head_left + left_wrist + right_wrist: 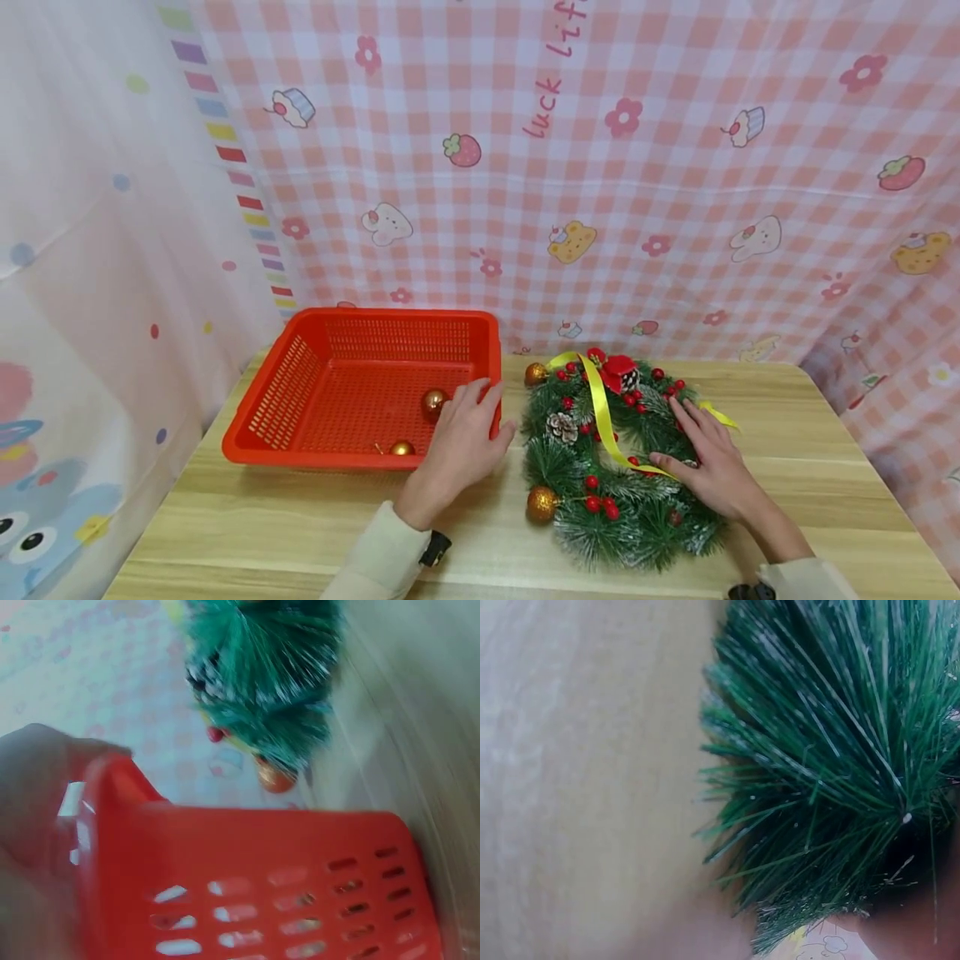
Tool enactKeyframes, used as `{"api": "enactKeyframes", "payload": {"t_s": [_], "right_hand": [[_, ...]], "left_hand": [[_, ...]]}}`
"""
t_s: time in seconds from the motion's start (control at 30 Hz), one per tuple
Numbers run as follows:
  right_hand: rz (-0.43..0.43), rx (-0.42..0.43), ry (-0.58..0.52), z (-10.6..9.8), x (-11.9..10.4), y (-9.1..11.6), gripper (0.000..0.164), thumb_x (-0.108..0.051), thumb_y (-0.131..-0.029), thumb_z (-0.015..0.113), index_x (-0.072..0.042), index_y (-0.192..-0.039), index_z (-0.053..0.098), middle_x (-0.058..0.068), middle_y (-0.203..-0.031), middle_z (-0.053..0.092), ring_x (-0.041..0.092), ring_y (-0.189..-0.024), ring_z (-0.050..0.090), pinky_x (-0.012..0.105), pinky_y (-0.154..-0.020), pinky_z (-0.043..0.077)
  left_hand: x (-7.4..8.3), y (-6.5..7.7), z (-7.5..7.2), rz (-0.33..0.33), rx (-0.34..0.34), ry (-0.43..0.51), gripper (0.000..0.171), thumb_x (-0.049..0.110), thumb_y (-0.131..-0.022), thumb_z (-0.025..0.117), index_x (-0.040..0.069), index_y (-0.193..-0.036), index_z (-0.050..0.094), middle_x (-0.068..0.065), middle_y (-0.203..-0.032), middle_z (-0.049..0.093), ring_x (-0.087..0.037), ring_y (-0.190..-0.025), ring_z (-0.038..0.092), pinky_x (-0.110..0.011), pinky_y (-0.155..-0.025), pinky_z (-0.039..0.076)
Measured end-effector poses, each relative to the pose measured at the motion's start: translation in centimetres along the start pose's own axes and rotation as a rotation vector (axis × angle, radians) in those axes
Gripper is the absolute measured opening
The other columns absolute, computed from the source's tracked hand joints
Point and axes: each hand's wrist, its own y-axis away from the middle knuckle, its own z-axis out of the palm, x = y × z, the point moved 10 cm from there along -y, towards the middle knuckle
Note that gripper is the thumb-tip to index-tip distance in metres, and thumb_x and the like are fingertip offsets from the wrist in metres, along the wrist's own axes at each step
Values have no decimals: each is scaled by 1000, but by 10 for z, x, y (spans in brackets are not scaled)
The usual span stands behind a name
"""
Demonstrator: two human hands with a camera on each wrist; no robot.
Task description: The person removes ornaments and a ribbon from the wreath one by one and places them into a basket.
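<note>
Green and bristly, the wreath (pixel 557 460) lies on the wood-grained tabletop (pixel 483 550) beneath the splayed right hand (pixel 711 464), while the left hand (pixel 463 440), fingers seemingly loose, hangs over the perforated red basket (pixel 330 457) near glossy baubles (pixel 432 405).

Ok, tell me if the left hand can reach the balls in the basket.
Probably yes: the left hand is by the right side of the open-topped basket, with the far ball and near ball just left of it and nothing seen covering them.
</note>
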Motion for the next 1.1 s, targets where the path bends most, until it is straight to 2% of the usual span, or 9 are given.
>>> {"api": "enactKeyframes", "payload": {"t_s": [0.07,0.13,0.27,0.37,0.47,0.6,0.77,0.9,1.1], "right_hand": [[1,-1,1,0,0,0,90,-47,-93,64,-20,-161,11,28,-161,13,56,-143,7,81,-97,12],[1,-2,4,1,0,-1,89,-47,-93,63,-19,-161,11,28,-161,13,56,-143,7,81,-97,12],[-7,-3,12,2,0,-1,89,-47,-94,63,-18,-161,12,28,-160,14,56,-143,7,81,-97,13],[-8,-3,12,2,0,-2,88,-47,-94,63,-18,-161,12,28,-160,14,56,-143,8,80,-97,13],[-2,-6,9,2,0,-1,88,-47,-94,62,-18,-161,12,29,-160,13,56,-143,7,81,-97,13],[5,-10,10,2,0,-1,88,-47,-94,62,-19,-161,12,29,-160,13,56,-143,7,81,-97,13],[2,-4,12,0,-1,0,87,-47,-94,62,-19,-161,13,29,-160,14,56,-143,8,80,-97,14],[1,-3,13,1,-1,0,87,-47,-94,62,-19,-160,13,28,-160,14,56,-143,8,80,-97,14],[0,3,13,2,1,1,86,-47,-94,62,-19,-160,15,28,-160,14,56,-143,8,81,-97,14]], "left_hand": [[14,3,-9,92,79,42,43,25,-93,68,4,-130,62,-17,-130,60,-31,-120,55,-49,-98,47],[28,8,-14,169,119,103,34,20,-91,70,5,-122,66,-14,-122,65,-28,-113,59,-44,-95,50],[47,19,-8,230,51,223,24,17,-93,68,7,-115,69,-8,-113,70,-22,-106,65,-35,-91,54],[56,26,4,230,-56,293,21,15,-95,66,6,-113,69,-7,-111,71,-20,-103,67,-30,-90,54],[61,31,18,215,-151,322,19,13,-96,65,6,-113,69,-6,-109,71,-16,-98,67,-23,-87,52],[63,35,33,190,-233,310,19,14,-95,67,8,-113,70,-3,-109,71,-11,-98,65,-20,-86,51],[61,40,48,167,-291,217,24,18,-93,69,13,-117,68,1,-115,69,-10,-107,63,-25,-92,50],[56,44,59,144,-320,180,32,19,-91,72,15,-121,65,0,-119,68,-13,-110,63,-29,-94,50],[51,46,68,114,-343,186,42,16,-87,75,17,-127,61,0,-109,68,-11,-99,63,-28,-84,52]]}}
